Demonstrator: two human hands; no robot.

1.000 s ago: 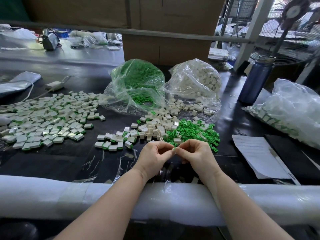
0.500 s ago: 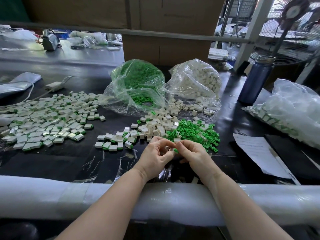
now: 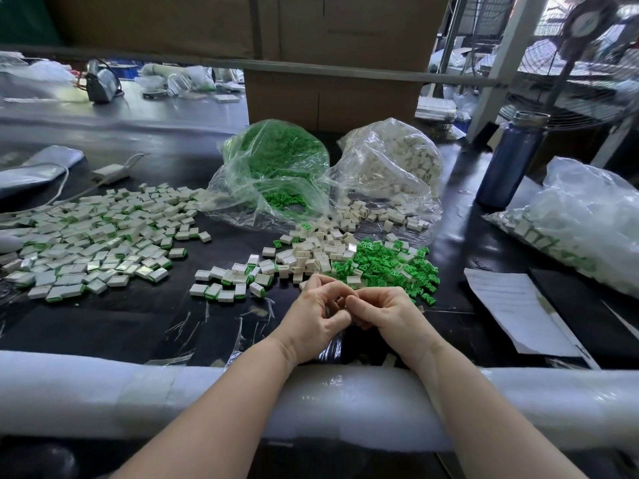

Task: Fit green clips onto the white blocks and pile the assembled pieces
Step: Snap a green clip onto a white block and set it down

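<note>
Left hand (image 3: 316, 314) and right hand (image 3: 387, 311) curled together near centre, contents hidden; small rigid white plastic blocks (image 3: 311, 252) and green plastic clips (image 3: 387, 264): light, best pinched by the edges.

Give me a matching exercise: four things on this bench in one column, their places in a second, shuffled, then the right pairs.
Things
1. bag of green clips
2. blue bottle
3. sheet of paper
4. big pile of assembled pieces

Places
A. far left of the bench
B. lying flat at the near right
C. standing upright at the far right
D. behind the loose parts, left of the bag of white blocks

Pairs: 1-D, 2-C, 3-B, 4-A
</note>
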